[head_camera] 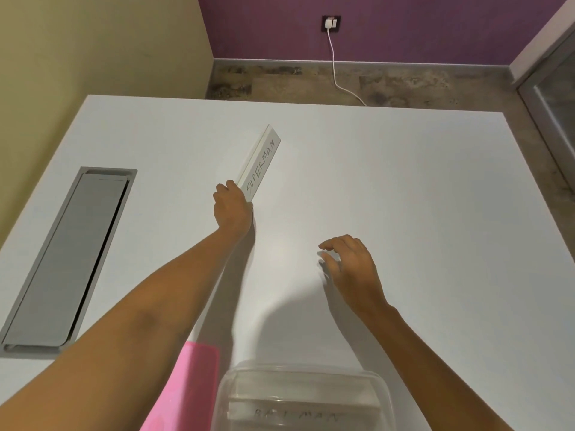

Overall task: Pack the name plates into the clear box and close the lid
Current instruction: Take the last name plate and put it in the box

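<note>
My left hand (232, 207) grips the near end of a long white name plate (260, 163) lettered SUPERMAN, which points away over the middle of the white table (404, 188). My right hand (348, 264) hovers just above the table with fingers spread and nothing in it. The clear box (303, 398) stands open at the near edge, below both hands. Inside it lies another name plate (298, 415) with faint lettering seen through the plastic. A pink lid (186, 390) lies flat to the left of the box, partly hidden by my left forearm.
A grey cable hatch (67, 256) is set into the table at the left. Beyond the far table edge, a white cable (337, 76) runs from a wall socket down onto the floor.
</note>
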A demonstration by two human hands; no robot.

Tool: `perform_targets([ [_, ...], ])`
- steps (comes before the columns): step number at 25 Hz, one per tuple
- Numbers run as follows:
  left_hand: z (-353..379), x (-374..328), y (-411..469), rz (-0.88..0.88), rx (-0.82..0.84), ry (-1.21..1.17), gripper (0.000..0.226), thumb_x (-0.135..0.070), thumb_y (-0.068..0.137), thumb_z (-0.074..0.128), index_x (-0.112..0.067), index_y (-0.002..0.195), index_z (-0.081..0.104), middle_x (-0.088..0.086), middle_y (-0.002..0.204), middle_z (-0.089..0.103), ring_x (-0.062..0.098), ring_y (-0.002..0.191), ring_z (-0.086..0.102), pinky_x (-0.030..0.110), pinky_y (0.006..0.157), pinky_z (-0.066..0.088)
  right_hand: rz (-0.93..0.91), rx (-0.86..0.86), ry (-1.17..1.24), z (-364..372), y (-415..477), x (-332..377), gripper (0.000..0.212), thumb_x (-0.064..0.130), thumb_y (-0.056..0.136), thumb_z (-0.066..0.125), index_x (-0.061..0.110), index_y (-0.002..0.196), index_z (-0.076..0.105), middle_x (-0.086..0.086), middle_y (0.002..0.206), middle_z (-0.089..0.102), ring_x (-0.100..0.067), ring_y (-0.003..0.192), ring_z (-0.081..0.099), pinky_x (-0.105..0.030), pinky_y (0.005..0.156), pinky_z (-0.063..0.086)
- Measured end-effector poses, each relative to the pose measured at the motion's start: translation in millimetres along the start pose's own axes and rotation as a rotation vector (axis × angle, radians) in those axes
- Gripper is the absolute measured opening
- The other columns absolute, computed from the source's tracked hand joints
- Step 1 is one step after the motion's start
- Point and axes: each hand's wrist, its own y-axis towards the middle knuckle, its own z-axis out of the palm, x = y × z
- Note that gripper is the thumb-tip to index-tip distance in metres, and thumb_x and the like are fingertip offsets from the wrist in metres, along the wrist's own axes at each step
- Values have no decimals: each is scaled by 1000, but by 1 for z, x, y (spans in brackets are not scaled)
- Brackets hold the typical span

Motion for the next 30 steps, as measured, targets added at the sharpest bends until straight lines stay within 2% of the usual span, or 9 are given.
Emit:
perform_targets([
  [6,-7,5,0,-14,3,-6,31,-12,90,53,6,114,45,24,119,48,38,106,52,43,80,48,6,1,2,-9,-2,1,14,17,91,55,19,102,64,5,104,64,-14,98,54,-24,82,41],
  [14,-1,-3,12,-70,38,96,52,-24,80,70,6,115,45,23,119,48,35,109,49,41,81,48,22,10,9,-8,-5,-2,14,20,91,55,21,103,63,6,104,63,-12,99,55,-27,83,45],
  [19,-3,-1,23,-80,151,128,70,-37,72,76,7,116,45,23,117,49,36,109,48,38,80,47,44,12,57,-2,1,-6,14,21,91,55,25,102,62,11,103,61,-9,99,54,-24,82,42],
  [21,-8,0,20,-76,195,15,60,-35,69,78,5,106,53,22,108,54,35,98,55,36,68,48,32,3,56,-3,3,-7,15,20,91,55,25,104,62,10,104,61,-10,100,54,-25,83,43],
  [23,-13,2,12,-23,239,-88,42,-34,71,77,2,82,58,18,88,60,29,78,58,29,54,42,6,-28,54,-7,3,-8,19,18,91,56,24,109,60,8,107,60,-9,102,55,-22,83,43],
  [25,-19,5,-3,10,284,-193,40,-38,74,76,-3,63,58,10,69,63,17,64,59,21,52,39,-38,-68,61,-14,1,-7,28,15,91,58,25,117,56,7,116,55,7,108,49,-8,83,39],
  [27,-27,9,-29,44,317,-278,50,-37,74,77,-11,46,44,1,47,51,1,39,48,11,40,31,-97,-84,50,-23,-2,-3,44,15,90,61,29,128,46,5,131,44,23,112,34,2,81,36],
  [28,-31,11,-44,66,336,-301,53,-36,73,77,-9,46,42,1,45,43,3,33,43,12,36,29,-115,-81,28,-28,-2,0,54,17,88,64,31,133,39,4,138,36,20,118,30,-1,86,37],
  [30,-40,17,-72,106,392,-334,51,-36,73,78,5,57,52,7,54,45,10,43,41,13,41,27,-157,-62,-59,-38,-1,6,77,22,81,72,34,142,26,4,149,23,-6,134,27,-23,98,37],
])
